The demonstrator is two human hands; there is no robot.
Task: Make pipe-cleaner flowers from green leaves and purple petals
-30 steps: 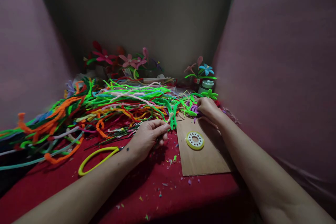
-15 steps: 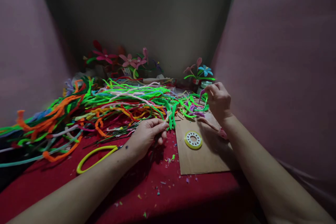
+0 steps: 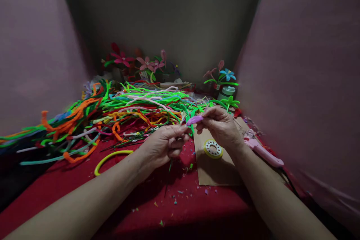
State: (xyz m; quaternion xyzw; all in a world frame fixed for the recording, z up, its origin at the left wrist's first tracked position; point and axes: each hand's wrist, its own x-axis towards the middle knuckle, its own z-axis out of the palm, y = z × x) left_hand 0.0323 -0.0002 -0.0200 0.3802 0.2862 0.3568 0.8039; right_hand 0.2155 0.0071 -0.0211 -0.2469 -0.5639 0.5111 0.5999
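My left hand (image 3: 165,143) pinches a thin dark flower stem (image 3: 170,165) whose lower end hangs beneath the fingers. Pale stamens (image 3: 183,116) stick up above its thumb. Between both hands lies a fuzzy purple petal (image 3: 194,120), its right end held in the closed fingertips of my right hand (image 3: 221,125). The petal's left end meets my left thumb and fingertips beside the stamens; whether that hand also grips it I cannot tell. Just behind are green pipe-cleaner leaves (image 3: 192,111). Under my right hand, a yellow-rimmed tape roll (image 3: 213,149) rests on cardboard (image 3: 204,172).
A big heap of coloured pipe cleaners (image 3: 152,99) spreads left and back. Yellow-handled scissors or pliers (image 3: 108,156) lie by my left forearm. A pink-handled tool (image 3: 263,152) sits right of my right wrist. Finished flowers (image 3: 227,75) stand at the back. Scraps dot the red cloth (image 3: 146,206).
My right hand has come down and left from above the cardboard, bringing the purple petal to the stem in my left hand. The pink tool is now uncovered. The view has shifted slightly.
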